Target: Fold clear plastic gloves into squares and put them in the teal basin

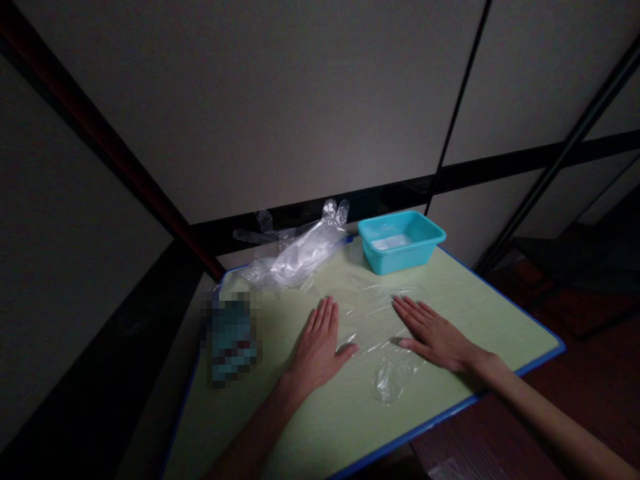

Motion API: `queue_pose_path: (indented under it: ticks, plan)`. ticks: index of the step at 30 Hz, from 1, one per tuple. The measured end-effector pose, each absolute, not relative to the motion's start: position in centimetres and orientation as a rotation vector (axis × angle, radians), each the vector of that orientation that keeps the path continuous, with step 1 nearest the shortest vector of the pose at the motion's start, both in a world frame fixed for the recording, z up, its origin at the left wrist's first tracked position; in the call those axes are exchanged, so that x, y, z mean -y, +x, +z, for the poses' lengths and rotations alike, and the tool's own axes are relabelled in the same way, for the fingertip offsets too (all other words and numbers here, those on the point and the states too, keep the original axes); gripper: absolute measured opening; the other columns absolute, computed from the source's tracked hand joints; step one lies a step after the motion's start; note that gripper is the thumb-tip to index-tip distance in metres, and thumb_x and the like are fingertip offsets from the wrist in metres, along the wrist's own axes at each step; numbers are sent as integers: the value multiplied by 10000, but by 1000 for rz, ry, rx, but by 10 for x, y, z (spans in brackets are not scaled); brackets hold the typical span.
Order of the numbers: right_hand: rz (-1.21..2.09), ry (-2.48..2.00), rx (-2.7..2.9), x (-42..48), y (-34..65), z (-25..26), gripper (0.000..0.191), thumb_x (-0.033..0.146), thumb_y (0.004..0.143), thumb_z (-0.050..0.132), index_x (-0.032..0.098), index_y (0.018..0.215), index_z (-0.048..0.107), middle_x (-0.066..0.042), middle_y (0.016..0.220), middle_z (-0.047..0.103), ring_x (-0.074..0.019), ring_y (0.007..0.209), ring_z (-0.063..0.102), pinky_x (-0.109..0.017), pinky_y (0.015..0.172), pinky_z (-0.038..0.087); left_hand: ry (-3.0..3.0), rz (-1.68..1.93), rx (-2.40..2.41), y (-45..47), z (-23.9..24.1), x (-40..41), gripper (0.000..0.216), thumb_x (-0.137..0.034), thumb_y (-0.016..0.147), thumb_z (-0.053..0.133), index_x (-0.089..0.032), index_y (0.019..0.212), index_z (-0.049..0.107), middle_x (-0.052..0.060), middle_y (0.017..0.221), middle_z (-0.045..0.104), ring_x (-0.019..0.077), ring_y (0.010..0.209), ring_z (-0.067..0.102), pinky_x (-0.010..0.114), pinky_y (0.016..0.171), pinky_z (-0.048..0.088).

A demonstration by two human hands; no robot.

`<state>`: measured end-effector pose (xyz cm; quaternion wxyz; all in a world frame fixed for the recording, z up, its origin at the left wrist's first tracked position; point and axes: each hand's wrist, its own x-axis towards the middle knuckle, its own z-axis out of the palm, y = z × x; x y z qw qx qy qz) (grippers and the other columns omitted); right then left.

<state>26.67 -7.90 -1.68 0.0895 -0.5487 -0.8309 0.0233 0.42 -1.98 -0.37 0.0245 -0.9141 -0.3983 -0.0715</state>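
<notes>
My left hand (318, 343) lies flat on the pale green table (475, 313), palm down, fingers stretched out together. My right hand (433, 333) lies flat too, a little to the right, fingers extended. Between and under the two hands is a thin clear plastic sheet or glove (373, 313), crumpled near its front end. Neither hand grips anything; both press or rest on the plastic's edges.
A turquoise plastic tub (401, 241) stands at the far edge of the table. A heap of clear plastic gloves in a bag (295, 257) lies at the far left. A blurred-out teal object (230, 340) sits by the left edge. The table has a blue rim; walls stand close behind.
</notes>
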Motion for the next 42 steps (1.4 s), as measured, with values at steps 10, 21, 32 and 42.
queue_pose_path:
  ticks: [10, 21, 32, 42]
  plan:
    - [39, -1601, 2446, 80, 267, -19, 717, 563, 841, 308, 174, 1379, 36, -95, 1416, 157, -245, 1290, 156, -436, 1024, 231, -3035, -267, 1017, 43, -1, 66, 818, -610, 801, 308, -33, 1351, 126, 159, 1429, 81, 253, 1310, 30, 387, 1052, 191]
    - [56, -1607, 2476, 79, 273, -17, 721, 557, 843, 314, 168, 1381, 31, -87, 1423, 131, -240, 1294, 136, -432, 1030, 217, -3038, -212, 1099, 31, -11, 75, 859, -668, 777, 260, -51, 1360, 132, 140, 1434, 54, 261, 1311, 42, 389, 1055, 169]
    - [-18, -1726, 2472, 78, 304, -18, 693, 530, 858, 298, 169, 1385, 28, -94, 1424, 154, -235, 1292, 150, -449, 1028, 203, -3018, -214, 1112, 32, -10, 76, 895, -702, 757, 231, -39, 1354, 158, 148, 1431, 73, 257, 1312, 34, 382, 1061, 153]
    - [-228, -2019, 2111, 91, 322, -16, 738, 582, 840, 238, 97, 1382, 111, -177, 1397, 222, -265, 1286, 169, -477, 1024, 201, -3042, -257, 1105, 32, -9, 75, 930, -726, 738, 220, -27, 1349, 168, 158, 1428, 75, 260, 1310, 31, 384, 1060, 149]
